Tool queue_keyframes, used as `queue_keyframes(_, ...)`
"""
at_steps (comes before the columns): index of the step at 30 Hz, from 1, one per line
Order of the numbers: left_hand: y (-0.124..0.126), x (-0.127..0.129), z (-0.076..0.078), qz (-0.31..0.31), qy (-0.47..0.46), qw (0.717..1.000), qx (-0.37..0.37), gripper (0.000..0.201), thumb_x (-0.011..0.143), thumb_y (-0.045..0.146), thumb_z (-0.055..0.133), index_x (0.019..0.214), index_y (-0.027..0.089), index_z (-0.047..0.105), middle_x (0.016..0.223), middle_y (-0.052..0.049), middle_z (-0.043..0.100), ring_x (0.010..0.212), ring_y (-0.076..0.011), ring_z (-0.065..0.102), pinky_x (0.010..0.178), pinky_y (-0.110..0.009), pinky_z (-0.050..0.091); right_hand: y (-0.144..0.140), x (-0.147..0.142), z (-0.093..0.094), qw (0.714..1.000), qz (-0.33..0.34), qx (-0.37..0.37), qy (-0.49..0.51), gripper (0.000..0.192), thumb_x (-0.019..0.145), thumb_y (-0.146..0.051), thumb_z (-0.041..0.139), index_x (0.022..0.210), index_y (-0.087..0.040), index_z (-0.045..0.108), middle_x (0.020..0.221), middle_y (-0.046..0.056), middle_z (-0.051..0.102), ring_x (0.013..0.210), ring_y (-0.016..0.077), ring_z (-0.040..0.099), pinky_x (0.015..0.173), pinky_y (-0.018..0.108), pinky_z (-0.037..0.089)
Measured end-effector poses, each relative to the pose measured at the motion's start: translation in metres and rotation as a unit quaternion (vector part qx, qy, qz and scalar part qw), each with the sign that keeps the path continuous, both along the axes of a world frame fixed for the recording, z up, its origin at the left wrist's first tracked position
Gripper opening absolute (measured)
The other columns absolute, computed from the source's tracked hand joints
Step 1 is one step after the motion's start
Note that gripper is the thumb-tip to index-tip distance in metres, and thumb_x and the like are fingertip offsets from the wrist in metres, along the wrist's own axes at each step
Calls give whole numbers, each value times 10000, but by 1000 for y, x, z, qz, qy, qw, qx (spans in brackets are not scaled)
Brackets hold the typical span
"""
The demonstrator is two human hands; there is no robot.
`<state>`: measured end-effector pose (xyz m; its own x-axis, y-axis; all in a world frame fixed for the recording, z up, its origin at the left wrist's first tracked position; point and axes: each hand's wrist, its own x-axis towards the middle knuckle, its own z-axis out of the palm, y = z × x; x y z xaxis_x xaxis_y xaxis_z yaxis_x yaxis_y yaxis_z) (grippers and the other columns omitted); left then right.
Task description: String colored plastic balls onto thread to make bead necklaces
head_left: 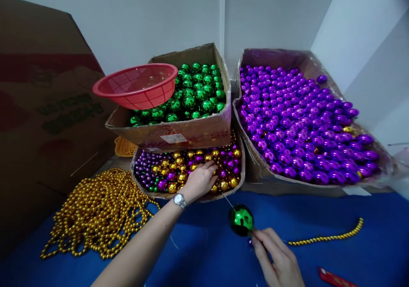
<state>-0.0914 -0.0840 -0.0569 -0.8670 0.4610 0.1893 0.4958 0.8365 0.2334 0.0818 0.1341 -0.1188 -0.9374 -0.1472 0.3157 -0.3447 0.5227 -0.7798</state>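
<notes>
My left hand [200, 181], with a watch [179, 200] on its wrist, reaches into a low box [188, 197] of mixed gold, purple and green balls. Its fingers look slightly apart and bent over the gold balls [224, 186]; their tips are partly hidden. Lower down, my right hand [276, 257] pinches a large shiny green ball [242, 220] at its lower right side. From that ball's top a thin needle or wire [228, 200] sticks out towards the box. A small purple bead [250, 242] hangs just below it. Right of the hand, a short gold bead strand [329, 238] lies on the blue table.
A carton [172, 135] of green balls stands behind the mixed box, carrying a red basket [137, 95]. On the right sits a large carton [255, 159] of purple balls. Gold bead strands [99, 210] are heaped left. A red object [335, 278] lies at front right.
</notes>
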Motion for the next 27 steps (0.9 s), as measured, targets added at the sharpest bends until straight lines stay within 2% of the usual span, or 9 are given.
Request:
queue_keyframes(2,-6,-1,4,10,8,1000,3,362,889,257,422,1218,151,529,1334,-137,475,1136,-280,506,932,-375,419,-1,-1,0,1000,0,-5,-2,201,949,-208,398,1066,-221,561,831,36,551,726,139,579,648,215,463)
queue_keyframes(4,-12,1,9,9,8,1000,5,351,902,241,394,1215,156,527,1279,-124,526,1104,-247,532,927,-341,420,-1,-1,-1,1000,1,-7,3,199,949,-212,400,1064,-225,562,837,36,554,734,139,582,655,214,465)
queue_keyframes(8,-21,8,20,-13,-19,1000,-7,272,913,234,376,1039,178,610,985,-72,671,893,-189,623,794,-263,456,-2,-1,-1,1000,1,-12,-2,202,949,-215,398,1070,-228,560,826,33,555,707,137,583,635,213,467)
queue_keyframes(12,-32,13,24,-39,-56,997,-41,243,901,208,391,938,189,630,817,-41,695,735,-164,643,675,-227,448,-2,-1,-1,1000,1,-10,-5,202,951,-222,396,1070,-231,559,822,31,554,700,137,579,636,218,466)
queue_keyframes(19,-49,8,16,-57,-78,987,-132,138,773,127,513,776,182,639,733,-81,683,699,-228,636,600,-271,433,-5,0,-1,1000,8,-8,6,211,949,-213,392,1078,-225,559,824,37,557,712,146,580,633,226,464)
queue_keyframes(23,-47,4,12,-45,-68,984,-156,183,779,122,487,880,170,631,790,-117,680,759,-262,639,637,-315,457,-7,-1,-1,1000,4,-4,14,211,948,-210,392,1069,-216,564,814,42,556,709,152,574,631,235,462)
queue_keyframes(27,-32,0,5,-48,-69,984,-158,210,843,191,442,948,176,624,838,-114,677,795,-239,640,691,-312,475,-7,-3,-1,1000,6,-2,18,206,946,-209,400,1062,-213,570,815,39,557,699,146,577,633,231,465)
